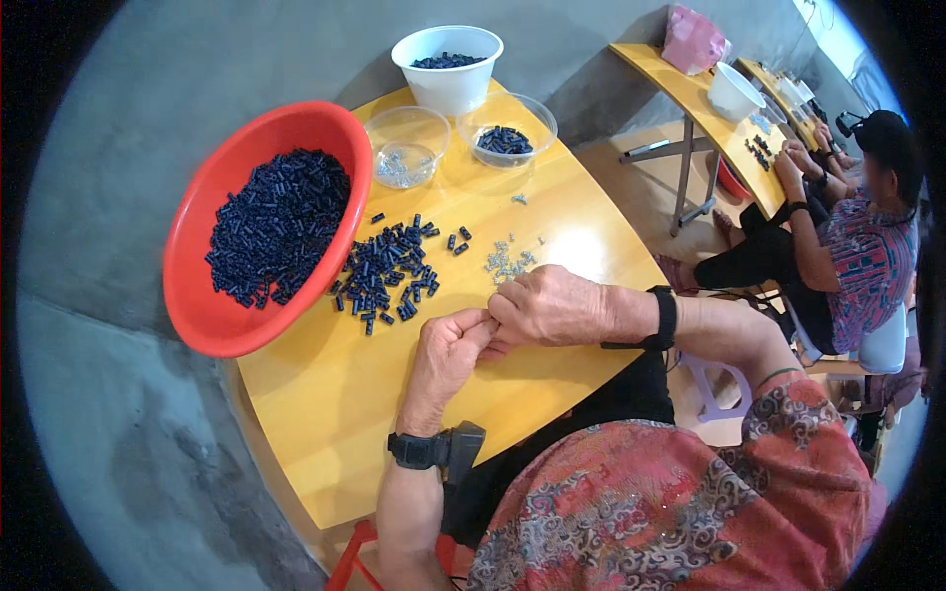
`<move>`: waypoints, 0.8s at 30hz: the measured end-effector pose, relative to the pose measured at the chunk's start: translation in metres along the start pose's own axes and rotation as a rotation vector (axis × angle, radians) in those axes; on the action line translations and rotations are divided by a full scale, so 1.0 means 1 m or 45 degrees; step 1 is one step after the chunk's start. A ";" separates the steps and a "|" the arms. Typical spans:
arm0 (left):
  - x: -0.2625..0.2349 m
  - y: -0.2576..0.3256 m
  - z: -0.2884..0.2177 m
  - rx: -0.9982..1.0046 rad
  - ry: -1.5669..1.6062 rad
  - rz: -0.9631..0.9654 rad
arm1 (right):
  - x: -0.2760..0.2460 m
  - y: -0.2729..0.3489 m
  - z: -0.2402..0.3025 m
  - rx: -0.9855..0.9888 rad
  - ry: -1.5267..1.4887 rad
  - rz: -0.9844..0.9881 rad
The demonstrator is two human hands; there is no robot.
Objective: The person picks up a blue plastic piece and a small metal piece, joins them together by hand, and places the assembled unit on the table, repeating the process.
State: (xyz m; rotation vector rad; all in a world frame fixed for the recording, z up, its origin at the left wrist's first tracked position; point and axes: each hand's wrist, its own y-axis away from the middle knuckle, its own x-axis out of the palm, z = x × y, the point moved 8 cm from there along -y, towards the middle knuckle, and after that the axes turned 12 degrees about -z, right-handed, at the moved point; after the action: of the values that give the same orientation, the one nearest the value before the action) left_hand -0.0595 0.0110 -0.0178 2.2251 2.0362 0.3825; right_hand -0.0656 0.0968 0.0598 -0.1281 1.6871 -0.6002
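Note:
Above the yellow table (325, 424), my left hand (448, 360) and my right hand (550, 307) meet, fingertips pressed together. Both are closed, and whatever lies between the fingers is hidden. Just beyond my right hand is a scatter of small silvery metal pieces (507, 262) that look like screws. Ahead and to the left of my hands spreads a loose pile of short, dark blue-black plastic pieces (392, 261). A few of these dark pieces (458, 240) sit apart, between the pile and the silvery ones.
A big red basin (187, 286) of dark pieces leans over the table's left side. Farther back stand a white tub (448, 87), a clear bowl (374, 133) with silvery pieces and another clear bowl (540, 113) with dark pieces. At right, a person (857, 236) works at another table (680, 89).

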 end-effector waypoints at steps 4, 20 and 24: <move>-0.001 -0.002 -0.003 0.029 -0.075 -0.058 | 0.002 -0.002 0.001 0.017 0.015 0.025; 0.000 0.002 -0.012 0.167 -0.196 -0.108 | 0.007 0.006 0.019 -0.059 0.066 0.028; -0.001 -0.001 -0.010 0.167 -0.302 -0.080 | 0.012 0.007 0.015 -0.015 0.073 0.049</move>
State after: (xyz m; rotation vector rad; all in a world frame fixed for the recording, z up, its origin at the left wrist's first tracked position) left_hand -0.0633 0.0095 -0.0083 2.1498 2.0500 -0.0217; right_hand -0.0524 0.0935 0.0449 -0.0874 1.7455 -0.5695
